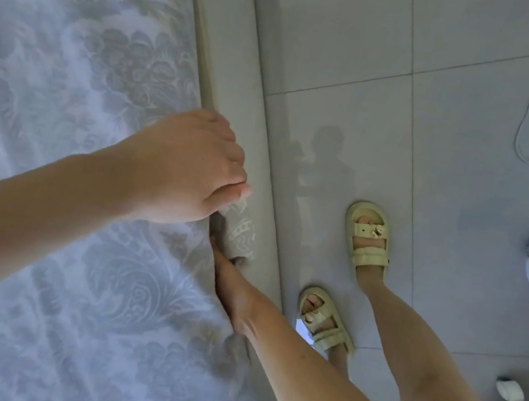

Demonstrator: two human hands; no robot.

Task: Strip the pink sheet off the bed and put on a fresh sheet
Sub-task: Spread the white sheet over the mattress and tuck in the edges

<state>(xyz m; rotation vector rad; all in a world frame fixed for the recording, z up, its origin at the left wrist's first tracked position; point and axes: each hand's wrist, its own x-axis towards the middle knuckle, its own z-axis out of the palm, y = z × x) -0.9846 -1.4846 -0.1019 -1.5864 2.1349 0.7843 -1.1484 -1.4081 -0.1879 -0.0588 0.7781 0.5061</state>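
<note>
Pale blue-white cloth with a grey flower pattern, the fresh sheet, lies spread over the top of the bed and fills the left side of the view from near edge to far. Nearest, the right hand reaches down along the side of the bed, its fingers pushed into the gap between the sheet's edge and the cream bed frame. The fingertips are hidden by cloth, so I cannot tell whether they grip anything. Just beyond it, the left hand sits at the same edge, fingers curled and thumb pressed in, pinching a fold of the sheet that hangs over the frame. Beside the bed, on the grey tiled floor, stand two feet in pale yellow sandals, one ahead of the other. Farther off to the right, a white cable loops across the tiles.
</note>
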